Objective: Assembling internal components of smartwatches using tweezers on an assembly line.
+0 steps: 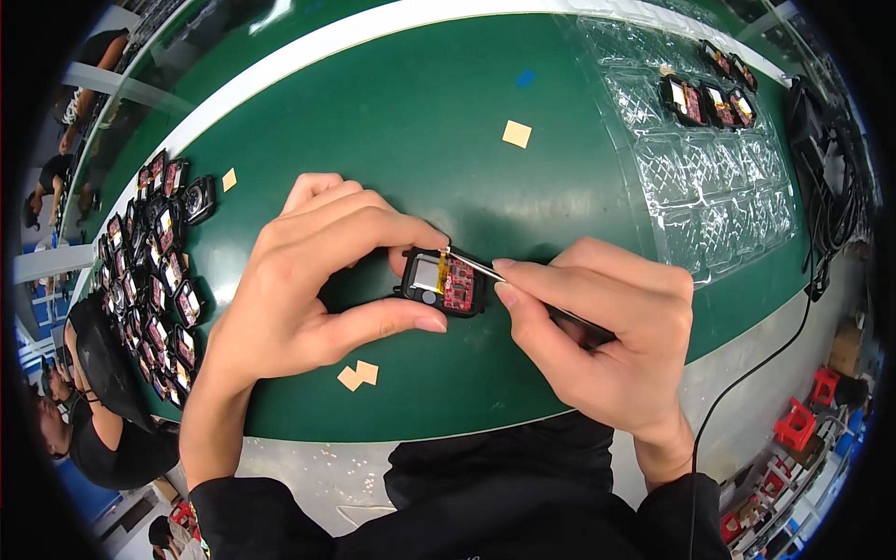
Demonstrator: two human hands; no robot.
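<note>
A small black device housing [408, 291] with its inside exposed sits at the middle of the green table. In it show a red circuit board [459, 286], a silver battery-like block [426, 273] and a strip of yellow tape. My left hand [322, 271] grips the housing from the left, index finger at its top edge and thumb along its lower edge. My right hand [607, 317] pinches a pair of tweezers [476, 265], dark at the handle. Their bright tip touches the upper edge of the housing, beside my left index fingertip. Whether the tip holds anything is too small to tell.
Many similar open devices [159, 280] are heaped at the left. A clear plastic tray [709, 177] at the right bears several more in its far cells. Small beige paper squares [516, 134] lie about the green table [392, 121]. Black cables [835, 210] hang at the right edge.
</note>
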